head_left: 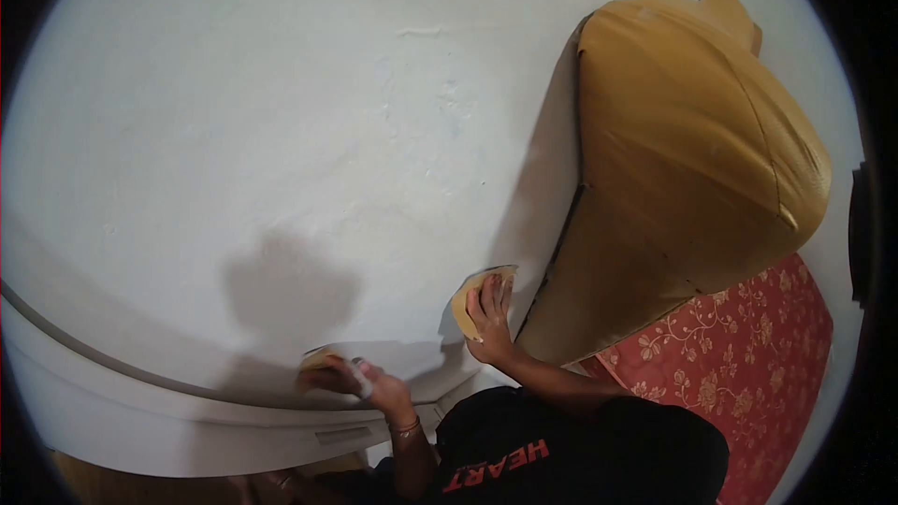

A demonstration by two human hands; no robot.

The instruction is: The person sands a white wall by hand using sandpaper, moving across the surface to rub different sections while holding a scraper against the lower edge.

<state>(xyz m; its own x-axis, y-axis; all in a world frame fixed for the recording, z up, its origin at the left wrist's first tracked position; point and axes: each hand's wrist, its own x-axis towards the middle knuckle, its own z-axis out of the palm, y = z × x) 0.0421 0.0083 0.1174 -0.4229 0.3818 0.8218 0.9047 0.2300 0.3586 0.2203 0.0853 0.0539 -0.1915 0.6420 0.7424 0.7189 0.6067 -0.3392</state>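
A white wall (281,131) with rough, patched spots fills most of the head view. My right hand (493,307) presses a flat yellow pad (462,310) with a dark edge against it, fingers spread over the pad. Lower left, my left hand (382,390) is closed around a similar yellow, dark-edged piece (323,357) close to the wall. Something white (358,378) shows at its fingers; blur hides its kind. A bracelet (404,427) circles my left wrist.
A mustard-yellow upholstered piece of furniture (692,131) stands against the wall on the right. Below it lies red floral fabric (739,355). A white curved ledge (215,435) runs along the lower left. My black shirt (580,440) fills the bottom.
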